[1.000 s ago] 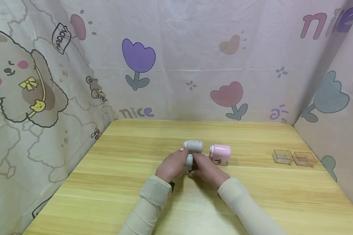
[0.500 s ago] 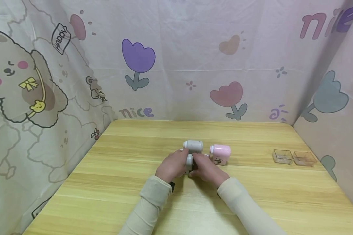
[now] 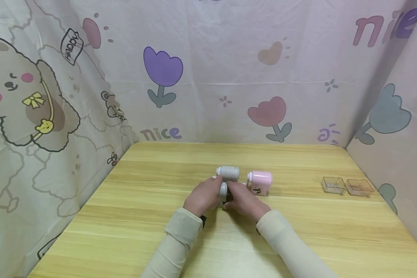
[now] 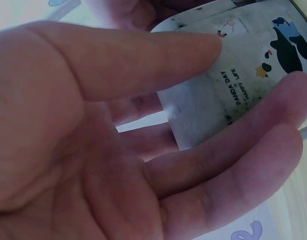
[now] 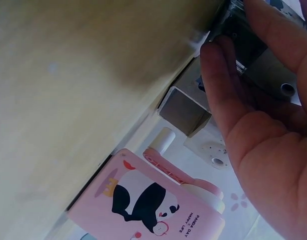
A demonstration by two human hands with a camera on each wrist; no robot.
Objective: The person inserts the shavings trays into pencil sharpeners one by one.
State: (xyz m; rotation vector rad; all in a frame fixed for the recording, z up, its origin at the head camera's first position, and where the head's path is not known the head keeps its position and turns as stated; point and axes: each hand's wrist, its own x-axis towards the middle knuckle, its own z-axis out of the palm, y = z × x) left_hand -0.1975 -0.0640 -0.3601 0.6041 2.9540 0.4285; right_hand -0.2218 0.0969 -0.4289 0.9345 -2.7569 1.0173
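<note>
Between both hands is a grey-white pencil sharpener (image 3: 223, 190) with a panda print, partly covered by the fingers. My left hand (image 3: 203, 195) holds it from the left; in the left wrist view the thumb lies over the printed side (image 4: 208, 102). From the right, my right hand (image 3: 246, 199) grips the same sharpener, its fingers bent at a dark part in the right wrist view. Just behind the hands stands another grey sharpener (image 3: 230, 172). A pink panda sharpener (image 3: 261, 178) with a crank is right of them; a further grey body with a square opening (image 5: 186, 112) shows beside the right hand.
Two small clear boxes, one colourless (image 3: 333, 190) and one tinted orange (image 3: 359, 192), sit at the right side of the wooden table (image 3: 142, 185). Printed cloth (image 3: 208, 112) hangs behind the table and along both sides.
</note>
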